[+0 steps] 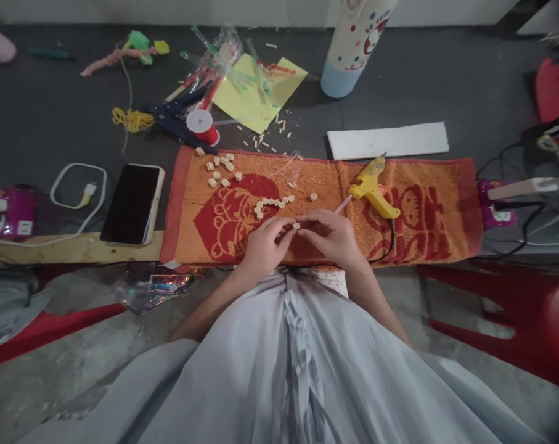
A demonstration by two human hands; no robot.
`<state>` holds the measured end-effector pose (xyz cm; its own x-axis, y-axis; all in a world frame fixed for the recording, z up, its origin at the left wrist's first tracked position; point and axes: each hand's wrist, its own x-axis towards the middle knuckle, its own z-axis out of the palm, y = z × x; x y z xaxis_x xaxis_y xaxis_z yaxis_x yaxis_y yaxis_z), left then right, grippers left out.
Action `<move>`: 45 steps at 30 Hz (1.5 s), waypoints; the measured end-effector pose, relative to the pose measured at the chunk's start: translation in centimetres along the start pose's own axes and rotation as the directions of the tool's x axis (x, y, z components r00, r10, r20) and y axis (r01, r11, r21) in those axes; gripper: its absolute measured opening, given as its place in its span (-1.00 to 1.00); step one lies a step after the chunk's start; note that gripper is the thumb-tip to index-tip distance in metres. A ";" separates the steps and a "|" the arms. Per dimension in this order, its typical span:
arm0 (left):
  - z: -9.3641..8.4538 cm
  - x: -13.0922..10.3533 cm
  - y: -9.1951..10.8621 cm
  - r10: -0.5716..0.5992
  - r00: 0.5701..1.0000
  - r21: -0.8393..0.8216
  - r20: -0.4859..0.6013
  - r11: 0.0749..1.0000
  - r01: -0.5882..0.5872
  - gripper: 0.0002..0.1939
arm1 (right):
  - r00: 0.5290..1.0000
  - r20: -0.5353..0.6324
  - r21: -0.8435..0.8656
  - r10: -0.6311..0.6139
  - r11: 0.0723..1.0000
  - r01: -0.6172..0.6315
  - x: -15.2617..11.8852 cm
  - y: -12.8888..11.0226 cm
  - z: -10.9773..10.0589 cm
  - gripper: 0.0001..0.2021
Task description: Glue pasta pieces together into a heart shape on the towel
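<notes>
Between the fingertips of both hands is a small pale star-shaped piece (296, 226), held over the front of an orange and red towel (316, 179). My left hand (267, 242) pinches it from one side, my right hand (331, 235) from the other. Just beyond the fingers lies a curved chain of similar pieces (272, 203), with one loose piece (313, 197) to its right. Several more pale pieces (224, 161) are scattered on the towel's left part. A yellow hot glue gun (374, 191) rests on the towel right of my right hand.
Behind the towel are a red thread spool (203, 126), dark blue pliers (177, 117), yellow paper (242, 92) with cut bits, a white strip (390, 142) and a bottle (350, 55). A phone (132, 203) lies left. Red chairs (501, 314) flank me.
</notes>
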<state>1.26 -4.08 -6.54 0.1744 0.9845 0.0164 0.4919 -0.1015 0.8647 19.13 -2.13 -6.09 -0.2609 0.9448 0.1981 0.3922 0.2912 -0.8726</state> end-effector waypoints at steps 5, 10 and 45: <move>0.0 0.2 -0.3 0.033 0.999 -0.001 -0.023 0.999 -0.033 -0.80 | 0.997 -0.035 -0.062 -0.067 0.996 0.065 0.1 0.0 0.1 -0.89; -0.1 0.4 -0.5 0.002 1.000 -0.054 -0.015 0.999 -0.002 -0.78 | 0.990 -0.051 -0.093 -0.134 0.987 0.129 0.3 0.3 0.4 -0.92; -7.2 15.3 0.8 -0.033 0.823 0.335 0.566 0.922 -0.193 -0.80 | 0.983 -0.156 -0.639 -0.097 0.768 -0.025 3.3 1.3 1.9 -0.91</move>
<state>-1.83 11.92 -1.98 0.6104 0.7332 -0.2998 0.7060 -0.3319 0.6257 17.11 1.07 -7.41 -0.1573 0.9239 0.3487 0.8721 0.2956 -0.3899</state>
